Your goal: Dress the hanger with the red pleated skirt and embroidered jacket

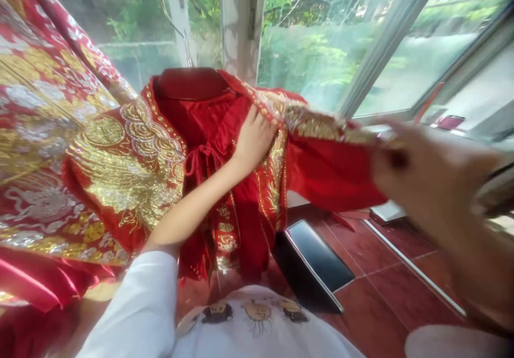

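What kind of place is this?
Maybe a room with costumes in it: a fancy red-and-gold jacket hangs up, shiny patterned cloth is beside it, and big windows show green leaves outside.

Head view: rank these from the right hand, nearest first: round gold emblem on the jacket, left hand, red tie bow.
From the right hand, at the sleeve:
1. Left hand, at the jacket's front edge
2. Red tie bow, at the neck opening, left of that hand
3. Round gold emblem, on the jacket's far-left shoulder
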`<state>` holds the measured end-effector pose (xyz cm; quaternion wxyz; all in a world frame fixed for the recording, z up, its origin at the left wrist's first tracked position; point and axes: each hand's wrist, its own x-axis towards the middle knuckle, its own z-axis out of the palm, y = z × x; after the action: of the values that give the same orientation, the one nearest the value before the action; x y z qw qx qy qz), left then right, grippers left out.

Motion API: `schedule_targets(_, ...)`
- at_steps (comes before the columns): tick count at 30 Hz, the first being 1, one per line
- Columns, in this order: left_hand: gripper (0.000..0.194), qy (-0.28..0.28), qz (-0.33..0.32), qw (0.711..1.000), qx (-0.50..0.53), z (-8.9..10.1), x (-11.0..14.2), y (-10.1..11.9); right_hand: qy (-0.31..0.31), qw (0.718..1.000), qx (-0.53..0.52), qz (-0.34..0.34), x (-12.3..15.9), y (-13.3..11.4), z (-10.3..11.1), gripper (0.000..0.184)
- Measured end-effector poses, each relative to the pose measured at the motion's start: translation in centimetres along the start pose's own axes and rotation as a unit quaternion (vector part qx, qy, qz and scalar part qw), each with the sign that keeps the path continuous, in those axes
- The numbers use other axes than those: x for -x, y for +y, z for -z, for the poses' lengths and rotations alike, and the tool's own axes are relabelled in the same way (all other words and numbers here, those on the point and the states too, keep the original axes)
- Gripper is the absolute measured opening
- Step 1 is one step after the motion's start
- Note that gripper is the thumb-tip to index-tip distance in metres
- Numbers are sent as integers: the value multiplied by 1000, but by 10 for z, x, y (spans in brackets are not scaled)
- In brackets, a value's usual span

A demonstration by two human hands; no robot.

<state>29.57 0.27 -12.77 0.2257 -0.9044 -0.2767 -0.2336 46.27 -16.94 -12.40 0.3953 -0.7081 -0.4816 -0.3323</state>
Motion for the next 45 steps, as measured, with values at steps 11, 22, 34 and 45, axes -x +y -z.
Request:
schedule_targets(11, 32, -48, 66, 985, 152, 160, 91, -97, -112, 952, -220, 179, 13, -80, -45, 33)
schedule_targets(22, 58, 12, 232, 946, 225, 136, 83, -156, -279, 884, -339, 161, -111, -159, -94, 34)
schedule_targets(34, 73, -86, 209, 955, 191, 154, 107, -190, -339, 819, -435, 159, -120, -123, -103, 22)
schedule_targets(45, 51, 192, 377, 905, -33, 89, 148, -119, -181, 918, -318, 156, -69, -97, -115, 49)
